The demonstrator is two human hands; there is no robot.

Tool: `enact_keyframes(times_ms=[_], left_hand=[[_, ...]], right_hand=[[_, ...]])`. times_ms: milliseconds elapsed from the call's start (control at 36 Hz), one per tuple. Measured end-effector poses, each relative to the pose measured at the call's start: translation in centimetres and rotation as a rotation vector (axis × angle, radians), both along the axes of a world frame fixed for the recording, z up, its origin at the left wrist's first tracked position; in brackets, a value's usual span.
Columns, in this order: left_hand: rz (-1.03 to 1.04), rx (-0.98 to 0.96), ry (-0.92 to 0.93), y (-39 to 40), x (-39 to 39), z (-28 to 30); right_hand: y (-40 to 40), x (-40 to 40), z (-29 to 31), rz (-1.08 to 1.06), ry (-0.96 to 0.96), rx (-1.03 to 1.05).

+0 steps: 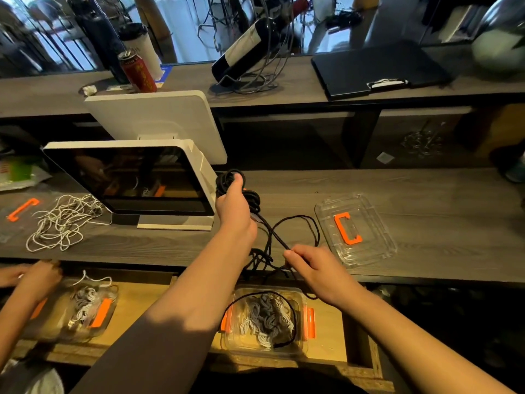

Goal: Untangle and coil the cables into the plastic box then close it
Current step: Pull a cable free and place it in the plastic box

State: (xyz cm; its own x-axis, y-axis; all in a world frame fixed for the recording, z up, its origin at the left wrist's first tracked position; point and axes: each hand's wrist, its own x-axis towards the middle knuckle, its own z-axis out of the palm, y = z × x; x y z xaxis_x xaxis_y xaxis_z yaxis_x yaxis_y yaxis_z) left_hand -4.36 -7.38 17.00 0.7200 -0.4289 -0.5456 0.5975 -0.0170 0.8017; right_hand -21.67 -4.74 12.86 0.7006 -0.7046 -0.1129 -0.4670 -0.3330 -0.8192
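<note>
Black cable (295, 223) is trailing across the grey wooden desk (426, 189): the left hand (233, 206) is gripping its coiled end, the right hand (315, 268) is pinching a strand, above the clear plastic box (301, 348) with orange latches.

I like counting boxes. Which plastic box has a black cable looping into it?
The plastic box nearest the person, below the right hand. The other box, far left, holds only white and grey cable.
</note>
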Motion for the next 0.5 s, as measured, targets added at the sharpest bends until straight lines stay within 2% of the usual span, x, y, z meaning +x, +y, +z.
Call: enact_keyframes(times_ms=[111,222,361,444,500], left_hand=[[0.029,0.050,-0.073,-0.5,0.0,0.2],[-0.023,0.069,-0.341,-0.7,-0.3,-0.3],[-0.332,0.198,-0.729,-0.2,-0.1,-1.5],[-0.568,0.289,-0.810,0.1,-0.1,-2.2],[-0.734,0.355,-0.798,0.4,-0.5,-2.1]], right_hand=[[0.0,-0.2,0.1,0.038,-0.024,-0.066],[-0.2,-0.3,1.1,0.050,-0.032,-0.144],[-1.5,-0.7,2.9,0.141,-0.061,-0.507],[-2.5,-0.8,3.5,0.164,-0.127,-0.628],[-3.1,-1.0,3.8,0.171,-0.171,-0.700]])
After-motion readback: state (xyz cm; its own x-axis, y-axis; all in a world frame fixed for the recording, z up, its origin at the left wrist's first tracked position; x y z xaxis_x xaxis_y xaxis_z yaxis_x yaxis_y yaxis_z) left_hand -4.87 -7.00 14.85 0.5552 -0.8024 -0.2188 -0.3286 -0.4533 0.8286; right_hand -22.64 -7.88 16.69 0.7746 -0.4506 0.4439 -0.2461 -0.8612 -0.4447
